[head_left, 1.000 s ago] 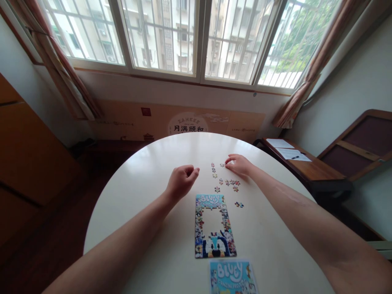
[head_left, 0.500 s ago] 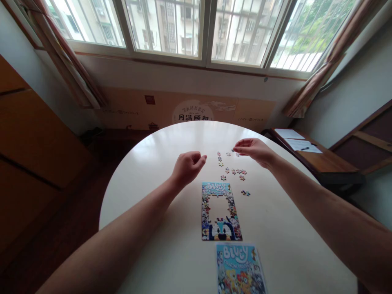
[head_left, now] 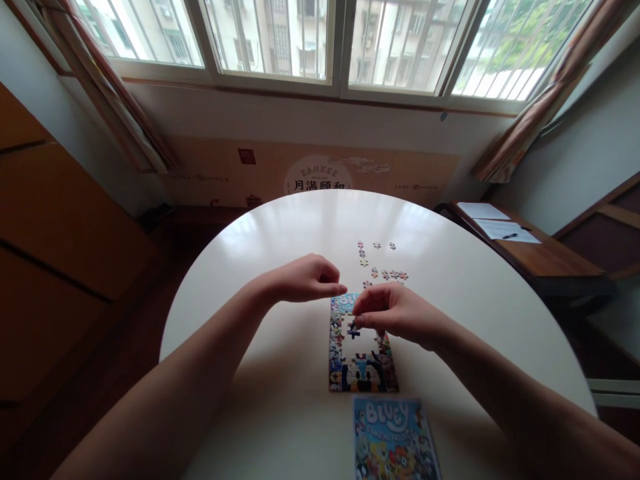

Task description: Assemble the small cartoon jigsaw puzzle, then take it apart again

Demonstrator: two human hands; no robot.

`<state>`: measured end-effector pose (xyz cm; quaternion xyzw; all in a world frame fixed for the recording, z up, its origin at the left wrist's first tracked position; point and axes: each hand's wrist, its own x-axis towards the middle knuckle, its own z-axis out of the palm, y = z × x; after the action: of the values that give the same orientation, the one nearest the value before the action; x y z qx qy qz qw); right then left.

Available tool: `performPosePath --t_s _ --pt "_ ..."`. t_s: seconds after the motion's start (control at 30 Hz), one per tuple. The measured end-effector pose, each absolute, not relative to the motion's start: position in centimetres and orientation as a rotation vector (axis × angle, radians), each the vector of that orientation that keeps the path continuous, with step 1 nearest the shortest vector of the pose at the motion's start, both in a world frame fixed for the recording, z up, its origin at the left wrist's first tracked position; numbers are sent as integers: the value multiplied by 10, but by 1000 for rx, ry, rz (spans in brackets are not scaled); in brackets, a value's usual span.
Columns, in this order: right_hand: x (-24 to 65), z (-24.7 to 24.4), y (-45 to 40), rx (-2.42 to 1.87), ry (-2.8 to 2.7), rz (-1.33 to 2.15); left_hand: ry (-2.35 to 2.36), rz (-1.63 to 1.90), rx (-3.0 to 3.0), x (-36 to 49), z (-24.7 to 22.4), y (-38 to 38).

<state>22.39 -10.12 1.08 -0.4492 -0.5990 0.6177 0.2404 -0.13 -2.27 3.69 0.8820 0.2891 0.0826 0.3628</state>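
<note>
Between thumb and fingertips, my right hand (head_left: 387, 310) pinches a dark blue puzzle piece (head_left: 353, 329) over the open middle of a partly assembled jigsaw puzzle (head_left: 336, 360). The puzzle has its frame joined, with a blue dog's face along the bottom, and my right hand hides part of its upper right. Just above its upper left corner is my left hand (head_left: 310, 277), its fingers curled in and thumb pointing right, with nothing visible in it. Several loose puzzle pieces (head_left: 395, 274) lie beyond the hands on the table.
A colourful Bluey picture card (head_left: 395, 437) lies at the near side of the round white table (head_left: 240, 407). At the right stands a wooden side table (head_left: 560, 257) with papers (head_left: 505, 231) and a pen. A window and curtains are behind.
My right hand has come from the far loose pieces toward me, onto the puzzle, carrying a piece. My left hand has moved slightly closer to the puzzle's top edge.
</note>
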Motion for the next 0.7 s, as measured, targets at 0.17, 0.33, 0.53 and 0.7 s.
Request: performPosePath --t_s 0.17,0.33,0.53,0.7 --pt "228 10 -102 -1217 -1586 1684 580 -22 2193 6 47 -36" --pt "228 13 -104 -1189 -1547 1679 569 -91 2146 16 48 -43" --pt "227 19 -110 -1136 -1597 1615 529 -98 2016 17 44 -40" --pt "228 21 -112 -1101 -1634 1573 538 -94 1991 16 40 -37"
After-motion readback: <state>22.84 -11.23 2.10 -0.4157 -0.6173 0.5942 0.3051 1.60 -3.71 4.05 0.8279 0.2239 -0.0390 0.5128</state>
